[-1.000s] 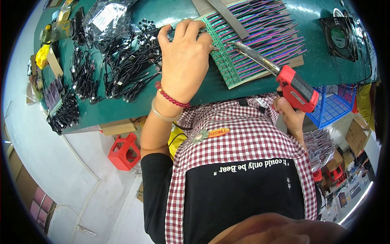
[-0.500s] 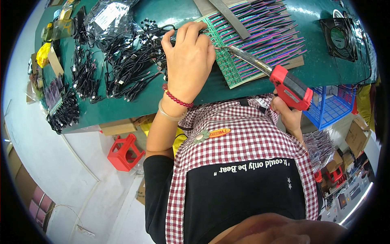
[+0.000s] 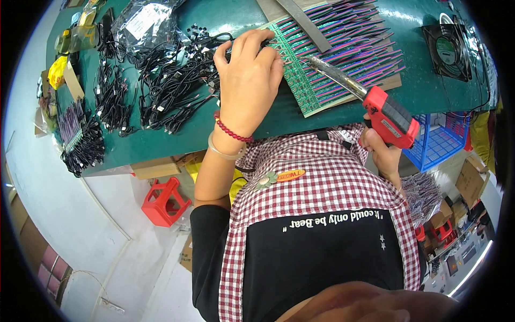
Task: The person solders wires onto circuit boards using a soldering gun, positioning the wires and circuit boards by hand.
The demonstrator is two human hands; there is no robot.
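My left hand (image 3: 249,80) is at the left edge of a green circuit board panel (image 3: 300,86), fingers curled and thumb pressed in. It pinches a thin cable, mostly hidden by the fingers; fine wire ends show by the thumb. Rows of black, pink and blue wires (image 3: 354,59) run rightward from the panel. My right hand (image 3: 382,153) grips a red and black soldering gun (image 3: 391,118) by its handle. Its metal barrel points up and left over the panel, the tip a short way right of my left thumb. A flat grey bar (image 3: 306,26) lies across the wires.
Black cables (image 3: 174,80) lie heaped left of my left hand, beside a clear plastic bag (image 3: 145,24). Another wired bundle (image 3: 80,137) sits at the table's left edge. A black fan (image 3: 446,51) stands at right. Below are a blue crate (image 3: 437,142) and a red stool (image 3: 166,201).
The soldering gun has moved slightly right, and its tip has drawn away from the wire ends beside my left thumb. My left hand stays at the panel's edge.
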